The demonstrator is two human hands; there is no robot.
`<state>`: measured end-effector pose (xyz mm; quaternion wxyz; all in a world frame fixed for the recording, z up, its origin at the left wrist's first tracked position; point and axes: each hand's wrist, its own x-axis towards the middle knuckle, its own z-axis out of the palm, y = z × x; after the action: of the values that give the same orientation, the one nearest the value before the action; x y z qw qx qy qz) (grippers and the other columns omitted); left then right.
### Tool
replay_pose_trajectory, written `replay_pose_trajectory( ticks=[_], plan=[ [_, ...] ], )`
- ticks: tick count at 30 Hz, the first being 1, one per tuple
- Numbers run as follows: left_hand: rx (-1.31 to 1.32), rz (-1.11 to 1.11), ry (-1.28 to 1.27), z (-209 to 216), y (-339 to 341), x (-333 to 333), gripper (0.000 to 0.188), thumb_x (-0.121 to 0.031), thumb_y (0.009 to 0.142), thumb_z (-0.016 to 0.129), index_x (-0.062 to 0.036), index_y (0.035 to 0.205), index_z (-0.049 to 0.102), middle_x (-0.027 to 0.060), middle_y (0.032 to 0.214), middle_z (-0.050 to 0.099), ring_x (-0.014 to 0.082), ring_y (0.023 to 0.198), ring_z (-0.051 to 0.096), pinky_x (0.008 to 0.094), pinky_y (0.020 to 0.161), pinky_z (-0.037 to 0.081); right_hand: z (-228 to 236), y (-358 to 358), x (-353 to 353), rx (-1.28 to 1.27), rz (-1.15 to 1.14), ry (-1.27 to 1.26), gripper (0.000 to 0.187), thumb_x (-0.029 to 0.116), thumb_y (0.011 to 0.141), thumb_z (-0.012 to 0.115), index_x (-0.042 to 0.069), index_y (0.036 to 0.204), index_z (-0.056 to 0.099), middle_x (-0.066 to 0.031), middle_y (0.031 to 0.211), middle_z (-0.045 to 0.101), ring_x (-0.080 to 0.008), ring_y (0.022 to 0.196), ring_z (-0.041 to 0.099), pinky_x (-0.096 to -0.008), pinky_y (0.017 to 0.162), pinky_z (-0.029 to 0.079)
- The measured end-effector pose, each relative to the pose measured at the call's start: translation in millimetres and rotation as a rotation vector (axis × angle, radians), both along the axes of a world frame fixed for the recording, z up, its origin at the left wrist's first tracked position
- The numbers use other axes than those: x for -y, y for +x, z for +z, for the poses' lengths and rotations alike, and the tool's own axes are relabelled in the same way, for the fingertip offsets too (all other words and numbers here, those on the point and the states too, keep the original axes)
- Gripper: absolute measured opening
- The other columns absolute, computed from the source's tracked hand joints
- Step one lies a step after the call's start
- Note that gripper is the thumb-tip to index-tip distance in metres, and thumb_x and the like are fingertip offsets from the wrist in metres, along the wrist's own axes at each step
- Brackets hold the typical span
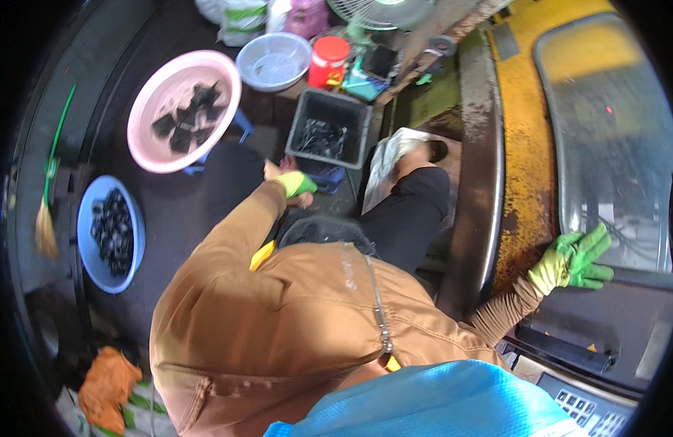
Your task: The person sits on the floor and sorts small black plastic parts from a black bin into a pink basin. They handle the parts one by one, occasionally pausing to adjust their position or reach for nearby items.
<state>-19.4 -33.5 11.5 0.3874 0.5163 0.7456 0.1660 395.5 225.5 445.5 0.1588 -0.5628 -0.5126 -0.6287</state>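
My right hand (575,261), in a green and yellow glove, is at the lower edge of the yellow machine door's window (613,146). Its fingers are spread, with nothing seen in them. Over by my lap is my left hand (296,185), wearing a yellow-green glove; its fingers are too blurred and small to make out. Just beyond it stands a dark grey crate (365,120) with black and clear scraps inside. My arms are in brown sleeves.
On the left are a pink basin (143,95) of black pieces, a blue basin (89,258) of dark parts and a green broom (52,167). A pale blue basin (274,62) and red jar (329,62) stand ahead. A keypad panel (584,408) shows lower right.
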Motion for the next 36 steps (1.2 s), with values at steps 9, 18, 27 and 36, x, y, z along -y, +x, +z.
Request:
replay_pose_trajectory(
  ticks=[9, 18, 27, 36],
  plan=[
    [0.001, -0.012, 0.032, 0.6, -12.3, 1.7, 0.052, -0.042, 0.090, 0.062, -0.0041, 0.126, 0.061, 0.0147, 0.122, 0.064, 0.0317, 0.111, 0.061, 0.0412, 0.095, 0.048, 3.8, 10.5, 12.8, -0.078, 0.394, 0.002, 0.072, 0.005, 0.075, 0.063, 0.029, 0.142, 0.054, 0.0078, 0.152, 0.045, -0.0495, 0.132, 0.040, -0.0600, 0.106, 0.029],
    [0.007, -0.007, 0.038, 0.6, -14.5, 1.6, 0.052, -0.042, 0.089, 0.061, -0.0041, 0.126, 0.061, 0.0150, 0.123, 0.063, 0.0317, 0.112, 0.060, 0.0412, 0.096, 0.047, 7.2, 0.6, 9.9, -0.116, 0.420, 0.032, 0.052, 0.025, 0.085, 0.066, 0.031, 0.136, 0.058, 0.0078, 0.144, 0.053, -0.0479, 0.130, 0.041, -0.0618, 0.104, 0.029],
    [0.009, -0.006, 0.039, -1.8, -13.9, 1.1, 0.053, -0.041, 0.088, 0.061, -0.0041, 0.126, 0.061, 0.0152, 0.124, 0.062, 0.0317, 0.113, 0.060, 0.0413, 0.097, 0.047, 14.2, -6.4, 15.7, -0.068, 0.434, 0.065, 0.044, 0.024, 0.082, 0.069, 0.026, 0.126, 0.065, 0.0057, 0.138, 0.058, -0.0464, 0.118, 0.049, -0.0577, 0.096, 0.036],
    [0.010, -0.001, 0.052, -2.9, -13.0, 0.3, 0.053, -0.041, 0.088, 0.060, -0.0041, 0.126, 0.060, 0.0155, 0.125, 0.062, 0.0317, 0.115, 0.059, 0.0413, 0.098, 0.046, 11.7, -6.6, 14.5, -0.034, 0.424, 0.107, 0.042, 0.024, 0.082, 0.069, 0.026, 0.124, 0.067, 0.0061, 0.137, 0.059, -0.0466, 0.117, 0.050, -0.0583, 0.095, 0.037]
  ],
)
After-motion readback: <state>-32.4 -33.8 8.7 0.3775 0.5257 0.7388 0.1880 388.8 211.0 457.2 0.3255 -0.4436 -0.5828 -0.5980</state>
